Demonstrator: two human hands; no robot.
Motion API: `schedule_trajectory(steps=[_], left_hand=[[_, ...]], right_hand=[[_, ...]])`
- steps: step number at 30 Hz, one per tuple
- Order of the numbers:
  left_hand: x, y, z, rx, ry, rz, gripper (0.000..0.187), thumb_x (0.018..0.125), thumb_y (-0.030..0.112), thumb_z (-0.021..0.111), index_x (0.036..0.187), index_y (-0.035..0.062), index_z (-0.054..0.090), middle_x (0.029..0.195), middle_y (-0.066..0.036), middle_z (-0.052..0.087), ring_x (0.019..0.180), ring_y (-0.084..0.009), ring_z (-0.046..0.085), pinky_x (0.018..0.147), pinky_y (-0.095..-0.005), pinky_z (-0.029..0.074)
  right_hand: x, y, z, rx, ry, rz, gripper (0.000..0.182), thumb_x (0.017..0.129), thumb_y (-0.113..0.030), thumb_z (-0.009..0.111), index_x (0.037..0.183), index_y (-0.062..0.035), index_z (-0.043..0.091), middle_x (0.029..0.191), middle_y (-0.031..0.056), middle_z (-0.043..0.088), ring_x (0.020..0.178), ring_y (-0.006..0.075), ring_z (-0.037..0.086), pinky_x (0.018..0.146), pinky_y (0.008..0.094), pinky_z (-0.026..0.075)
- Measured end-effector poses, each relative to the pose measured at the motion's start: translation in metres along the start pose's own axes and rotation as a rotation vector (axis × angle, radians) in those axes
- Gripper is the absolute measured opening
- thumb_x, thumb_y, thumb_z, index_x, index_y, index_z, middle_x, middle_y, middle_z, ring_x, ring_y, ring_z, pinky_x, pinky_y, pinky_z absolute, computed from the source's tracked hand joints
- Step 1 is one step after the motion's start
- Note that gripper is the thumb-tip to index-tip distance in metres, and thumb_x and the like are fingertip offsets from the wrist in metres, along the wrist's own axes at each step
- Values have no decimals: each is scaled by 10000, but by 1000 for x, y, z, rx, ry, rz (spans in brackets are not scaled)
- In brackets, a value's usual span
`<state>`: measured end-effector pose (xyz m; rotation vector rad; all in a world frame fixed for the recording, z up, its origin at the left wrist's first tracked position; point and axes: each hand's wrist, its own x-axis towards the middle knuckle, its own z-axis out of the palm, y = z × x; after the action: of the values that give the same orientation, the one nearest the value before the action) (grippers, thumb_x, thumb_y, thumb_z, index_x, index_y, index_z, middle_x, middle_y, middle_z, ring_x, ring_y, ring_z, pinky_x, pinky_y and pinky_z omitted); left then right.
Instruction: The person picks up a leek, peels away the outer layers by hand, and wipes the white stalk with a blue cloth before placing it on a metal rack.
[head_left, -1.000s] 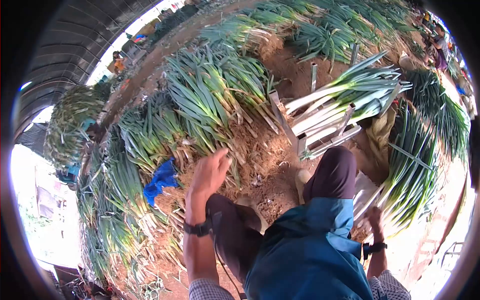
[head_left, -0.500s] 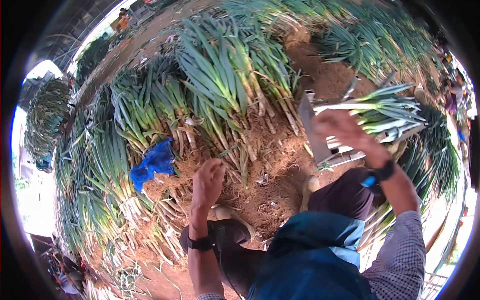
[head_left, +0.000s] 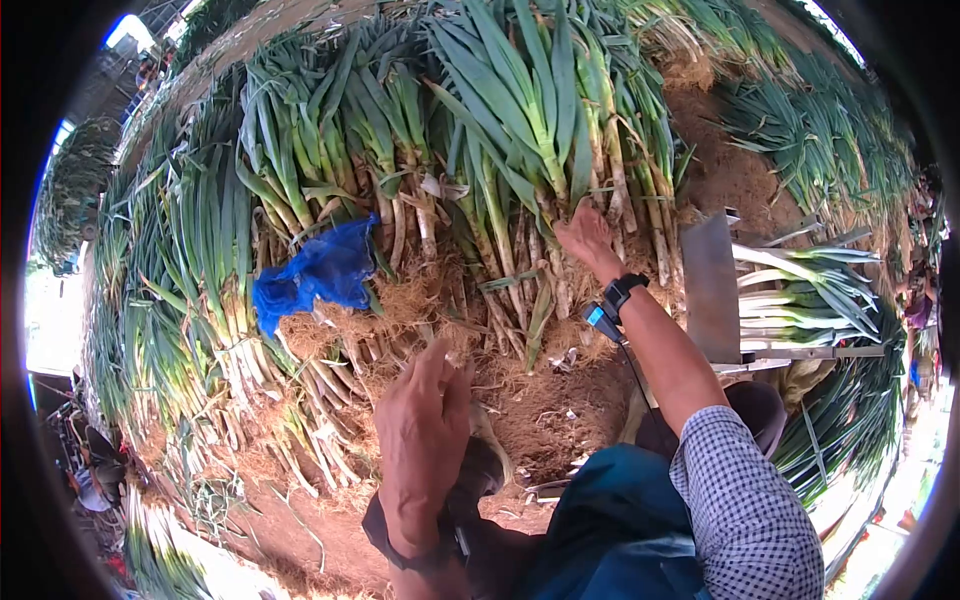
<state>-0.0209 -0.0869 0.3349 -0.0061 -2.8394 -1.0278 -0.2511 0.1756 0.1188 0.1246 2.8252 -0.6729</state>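
Observation:
My right hand (head_left: 590, 243) reaches forward into a standing bunch of leeks, its fingers closed at the pale stem of a leek (head_left: 545, 135) with broad green leaves. The fingertips are partly hidden. My left hand (head_left: 425, 430) hovers low in front of my left knee, back of the hand toward me. Its fingers are loosely bent, with the thumb apart, and I see nothing in them. On the right, trimmed leeks (head_left: 800, 290) with white stems lie on a metal rack, their ends toward its upright metal plate (head_left: 711, 290).
A blue net bag (head_left: 320, 272) lies over leek roots (head_left: 400, 310) at the left. Rows of leeks (head_left: 190, 260) stand along the left side, and more leeks (head_left: 810, 140) lie at the far right. Brown soil (head_left: 540, 420) with scraps shows between my feet.
My right hand has moved left from the rack to the standing leeks. My left hand has come lower and closer, its fingers looser. The view has shifted, so the rack appears farther right.

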Motion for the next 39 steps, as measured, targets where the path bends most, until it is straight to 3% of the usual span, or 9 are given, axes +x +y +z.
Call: schedule_trajectory(steps=[7, 10, 14, 18, 21, 26, 31, 35, 39], left_hand=[[-21, -13, -11, -4, -67, 32, 344, 864, 48, 689, 1201, 27, 625, 860, -131, 697, 753, -282, 701, 673, -388, 533], [-24, -16, -15, -28, -90, 40, 346, 866, 45, 678, 1206, 28, 618, 845, -142, 690, 744, -296, 693, 668, -387, 532], [-17, -9, -4, 5, -131, 72, 330, 878, 54, 663, 1202, 24, 607, 825, -158, 675, 733, -327, 677, 652, -396, 526], [-17, -12, 9, 4, -143, 67, 325, 888, 71, 658, 1203, 15, 601, 800, -172, 661, 720, -347, 662, 639, -412, 511], [-19, -15, 8, 35, -141, 52, 329, 889, 81, 661, 1205, 13, 599, 783, -176, 651, 703, -349, 650, 633, -414, 502], [-22, -13, 8, 39, -165, 57, 339, 886, 93, 672, 1208, 12, 603, 771, -174, 642, 690, -346, 639, 637, -403, 500], [-16, -1, 10, -7, -241, 45, 363, 911, 141, 646, 1228, -21, 576, 1051, -243, 670, 958, -428, 646, 801, -467, 520], [-19, -5, 19, 68, -134, 123, 404, 884, 183, 709, 1235, 11, 607, 915, -178, 695, 784, -338, 673, 712, -374, 532], [-19, -18, 56, 124, -236, -12, 439, 937, 312, 662, 1258, 18, 605, 983, -167, 724, 878, -314, 697, 797, -392, 544]], right_hand=[[19, -22, 33, 215, 201, 157, 827, 849, -366, 640, 1362, 210, 342, 1169, 393, 595, 1078, 480, 620, 955, 462, 516], [30, -29, 42, 174, 323, 27, 676, 845, -348, 667, 1264, 120, 419, 1158, 290, 549, 1079, 387, 569, 896, 437, 491], [-44, -102, 59, 2, 681, -347, 369, 804, -246, 720, 1030, -65, 491, 835, 52, 446, 812, 242, 478, 820, 349, 467], [-75, -132, 115, 59, 525, -444, 452, 819, -238, 717, 1160, -16, 520, 1180, 201, 551, 1135, 352, 525, 1017, 502, 409], [-107, -115, 123, 341, 424, -506, 510, 825, -176, 727, 1273, -25, 537, 1179, 207, 593, 1173, 355, 552, 1016, 470, 439], [-143, 10, 113, 325, 487, -227, 253, 842, -70, 691, 1077, -49, 601, 980, 125, 616, 1011, 294, 618, 856, 415, 537], [-143, 42, 128, 157, 41, -119, 620, 875, -376, 661, 1286, 73, 542, 1302, 294, 588, 1203, 457, 559, 931, 512, 499], [-139, 35, 129, 246, -27, -74, 439, 845, -306, 674, 1092, 46, 586, 963, 299, 660, 920, 425, 657, 791, 485, 523], [-175, 8, 73, 311, 178, -224, 265, 859, -261, 640, 960, -18, 608, 760, 180, 655, 669, 317, 638, 620, 427, 527]])
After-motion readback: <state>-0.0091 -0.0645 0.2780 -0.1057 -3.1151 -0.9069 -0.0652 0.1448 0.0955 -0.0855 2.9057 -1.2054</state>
